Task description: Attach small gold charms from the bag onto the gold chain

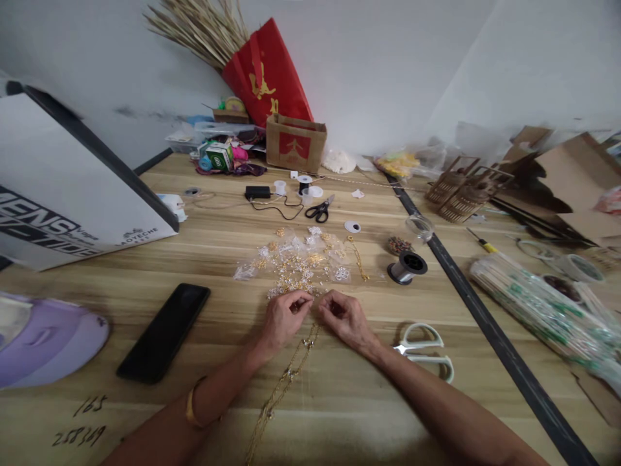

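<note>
My left hand [290, 317] and my right hand [344, 318] face each other close together over the wooden table, both with pinched fingers. A thin gold chain [290, 373] with small clear beads hangs from the right fingertips and runs down toward the near edge in two strands. What my left fingertips pinch is too small to make out. Just beyond the hands lies a loose pile of gold and clear beads [295, 268] among small plastic bags. A short gold chain piece [358, 259] lies right of the pile.
White-handled scissors [427, 353] lie beside my right forearm, a black phone [165, 331] left of my left hand. A wire spool [406, 267], black scissors [320, 208] and a jar of beads [402, 243] stand farther back. A large white box [72, 188] blocks the left side.
</note>
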`<state>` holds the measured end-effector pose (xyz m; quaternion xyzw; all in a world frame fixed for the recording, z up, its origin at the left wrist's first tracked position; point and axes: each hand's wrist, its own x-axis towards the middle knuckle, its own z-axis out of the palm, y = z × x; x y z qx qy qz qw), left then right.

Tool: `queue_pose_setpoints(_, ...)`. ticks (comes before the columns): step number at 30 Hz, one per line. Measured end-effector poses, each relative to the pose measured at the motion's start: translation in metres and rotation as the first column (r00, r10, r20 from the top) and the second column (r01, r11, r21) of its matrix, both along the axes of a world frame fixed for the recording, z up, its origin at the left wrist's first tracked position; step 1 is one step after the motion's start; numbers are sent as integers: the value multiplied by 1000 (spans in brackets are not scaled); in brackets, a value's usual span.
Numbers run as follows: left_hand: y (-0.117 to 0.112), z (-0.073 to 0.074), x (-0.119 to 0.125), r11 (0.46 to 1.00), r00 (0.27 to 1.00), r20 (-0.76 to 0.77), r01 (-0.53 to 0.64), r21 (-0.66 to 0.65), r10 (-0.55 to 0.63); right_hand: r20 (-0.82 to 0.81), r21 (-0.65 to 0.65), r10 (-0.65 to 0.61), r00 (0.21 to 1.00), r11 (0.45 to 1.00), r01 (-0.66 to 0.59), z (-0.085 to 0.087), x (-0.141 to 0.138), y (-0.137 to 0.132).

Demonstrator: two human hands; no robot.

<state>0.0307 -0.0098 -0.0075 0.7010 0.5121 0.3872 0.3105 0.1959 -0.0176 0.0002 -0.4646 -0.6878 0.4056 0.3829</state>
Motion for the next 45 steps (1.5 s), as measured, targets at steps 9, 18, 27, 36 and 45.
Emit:
queue_pose_setpoints(9,0,-2,0,1000,1000,1,-1,18,1,3,7,4,1000,1000,-4,0,0,0)
queue_pose_setpoints(18,0,-2,0,1000,1000,0,10,13,-10,1,-4,-4,1000,1000,4,-1,0,0)
queue_pose_setpoints(27,-3,0,1,999,999,9,43,29,-44,-4,-8,-16,1000,1000,16,0,0,0)
queue_pose_setpoints(36,-2,-3,1,998,998,22,52,32,-52,-6,-13,-33,999,999,33,-4,1,1)
queue_pose_setpoints(45,1,-5,-1,1000,1000,10,4,13,-4,-20,-14,-11,1000,1000,11,-3,0,1)
